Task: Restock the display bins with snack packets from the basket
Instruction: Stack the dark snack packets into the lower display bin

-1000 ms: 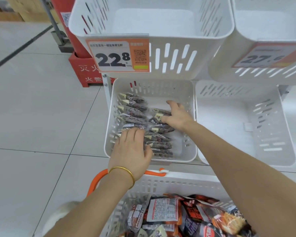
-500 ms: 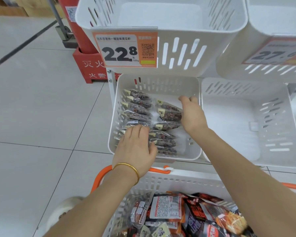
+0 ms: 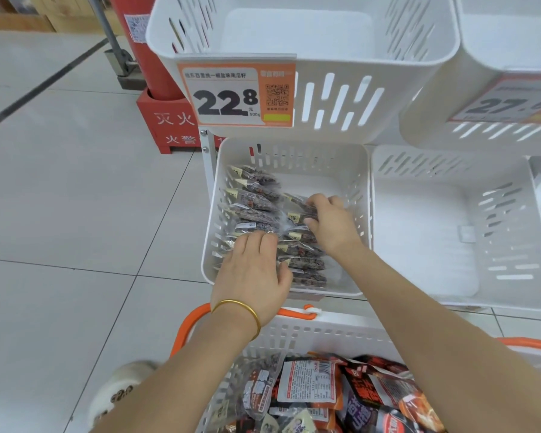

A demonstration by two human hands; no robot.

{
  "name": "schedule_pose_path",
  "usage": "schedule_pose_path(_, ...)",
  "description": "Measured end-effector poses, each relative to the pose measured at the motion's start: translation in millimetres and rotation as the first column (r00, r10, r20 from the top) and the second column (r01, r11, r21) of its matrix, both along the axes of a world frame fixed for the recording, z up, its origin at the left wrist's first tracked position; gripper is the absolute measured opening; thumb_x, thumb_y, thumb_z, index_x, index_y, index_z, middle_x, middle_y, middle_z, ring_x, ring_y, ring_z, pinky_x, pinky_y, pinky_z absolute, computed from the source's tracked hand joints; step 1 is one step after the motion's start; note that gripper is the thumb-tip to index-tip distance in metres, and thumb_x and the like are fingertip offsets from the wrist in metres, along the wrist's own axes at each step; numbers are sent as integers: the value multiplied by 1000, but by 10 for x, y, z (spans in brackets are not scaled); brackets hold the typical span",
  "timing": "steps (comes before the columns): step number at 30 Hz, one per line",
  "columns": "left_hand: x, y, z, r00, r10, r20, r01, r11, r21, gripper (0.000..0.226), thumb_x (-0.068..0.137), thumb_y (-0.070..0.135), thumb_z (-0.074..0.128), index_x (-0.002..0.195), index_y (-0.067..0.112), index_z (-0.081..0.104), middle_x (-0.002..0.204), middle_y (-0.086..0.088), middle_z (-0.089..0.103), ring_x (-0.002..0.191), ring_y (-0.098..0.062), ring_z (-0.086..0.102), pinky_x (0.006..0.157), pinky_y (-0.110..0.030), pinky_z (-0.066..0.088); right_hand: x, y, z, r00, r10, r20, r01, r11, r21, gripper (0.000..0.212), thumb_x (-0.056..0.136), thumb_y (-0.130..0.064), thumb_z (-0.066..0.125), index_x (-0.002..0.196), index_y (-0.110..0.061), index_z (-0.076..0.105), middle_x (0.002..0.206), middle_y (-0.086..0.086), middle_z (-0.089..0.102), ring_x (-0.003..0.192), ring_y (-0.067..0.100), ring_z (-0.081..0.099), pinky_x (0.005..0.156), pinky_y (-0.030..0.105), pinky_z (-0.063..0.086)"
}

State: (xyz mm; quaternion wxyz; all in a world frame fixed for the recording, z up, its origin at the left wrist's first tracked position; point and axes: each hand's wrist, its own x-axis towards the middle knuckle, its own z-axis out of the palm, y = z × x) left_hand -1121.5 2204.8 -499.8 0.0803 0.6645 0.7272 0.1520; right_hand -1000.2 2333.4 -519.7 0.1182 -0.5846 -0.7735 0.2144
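A red box [image 3: 166, 126] with white characters stands on the pale tiled floor [image 3: 60, 214]. A red cylinder [image 3: 156, 57] rises from it. Just left of the box is a grey metal post [image 3: 128, 78]; a dark floor stripe [image 3: 44, 85] runs farther left.

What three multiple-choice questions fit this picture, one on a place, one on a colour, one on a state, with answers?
1. Where do the dark packets lie?
A. lower left bin
B. upper left bin
C. floor

2. What colour is the handle of the basket?
A. blue
B. orange
C. green

3. How is the left hand?
A. in a fist
B. round the handle
C. flat on the packets

Answers:
1 A, the rows sit in the bin under the price tag.
2 B, its loop is plainly orange.
3 C, straight fingers rest on the packets.
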Motion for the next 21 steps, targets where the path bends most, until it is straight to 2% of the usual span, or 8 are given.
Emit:
schedule_pose_path(6, -9, -7, 3, 1000, 22, 15, -22, 1000, -11, 39, 93, 32, 38, 129, 19, 40, 127, 3, 45, 121, -14, 35, 100, -29, 37, -65, -85, 115, 994, 58, 98, -50, 995, -86, 50, 98, -38, 44, 140, -18, 28, 136, 13, 36, 119, 38, 38, 96, 45, 37)
schedule_pose_path(9, -8, -20, 30, 999, 34, 0, -34, 999, -21, 38, 92, 30, 39, 128, 18, 41, 126, 1, 45, 120, -15, 35, 97, -30, 37, 104, -285, 322, 993, 57, 103, -60, 998, 25, 51, 99, -33, 41, 145, -19, 24, 142, 11, 36, 123, 38, 38, 99, 44, 36)
schedule_pose_path(11, 4, -37, 65, 999, 31, -30, -32, 999, -33, 37, 92, 28, 39, 127, 16, 43, 126, -2, 46, 120, -18, 36, 95, -32, 37, 299, -541, 556, 999, 43, 9, -43, 994, 102, 46, 100, -27, 41, 144, -18, 31, 142, 9, 38, 124, 35, 39, 101, 42, 35)
schedule_pose_path(13, 9, -39, 93, 994, 40, -101, -44, 998, -44, 36, 92, 27, 37, 125, 14, 45, 125, -6, 48, 118, -23, 38, 94, -36, 36, 554, -893, 791, 993, 49, -107, -38, 994, 102, 42, 99, -20, 44, 140, -18, 39, 139, 7, 42, 123, 28, 43, 99, 33, 34)
schedule_pose_path(16, 39, -64, 162, 958, 81, -275, -96, 994, -44, 35, 93, 29, 34, 120, 12, 47, 123, -11, 50, 115, -29, 42, 90, -40, 35, 1010, -1481, 1012, 981, 80, -176, -80, 997, 6, 35, 96, -15, 49, 131, -20, 51, 128, 1, 52, 110, 17, 52, 89, 21, 35)
schedule_pose_path(18, 90, -109, 203, 932, 82, -353, -97, 995, -24, 35, 95, 30, 34, 122, 9, 45, 125, -14, 49, 116, -31, 41, 90, -41, 35, 1323, -1827, 1022, 978, 37, -207, -58, 994, -95, 30, 95, -12, 51, 123, -20, 58, 117, -5, 56, 97, 11, 55, 77, 13, 36)
schedule_pose_path(20, 197, -202, 264, 952, 98, -290, -88, 995, 45, 36, 95, 26, 39, 125, 6, 45, 128, -17, 47, 118, -33, 40, 92, -44, 35, 1571, -2083, 945, 974, -54, -220, 15, 984, -176, 28, 93, -6, 51, 116, -17, 63, 109, -5, 60, 93, 11, 56, 69, 7, 37)
schedule_pose_path(21, 286, -279, 313, 974, 103, -201, -85, 992, 96, 35, 94, 23, 42, 124, 4, 47, 127, -18, 47, 117, -34, 40, 92, -45, 36, 1664, -2173, 877, 976, -94, -196, 55, 979, -197, 28, 92, -3, 51, 114, -16, 64, 107, -3, 63, 94, 12, 58, 73, 8, 40)
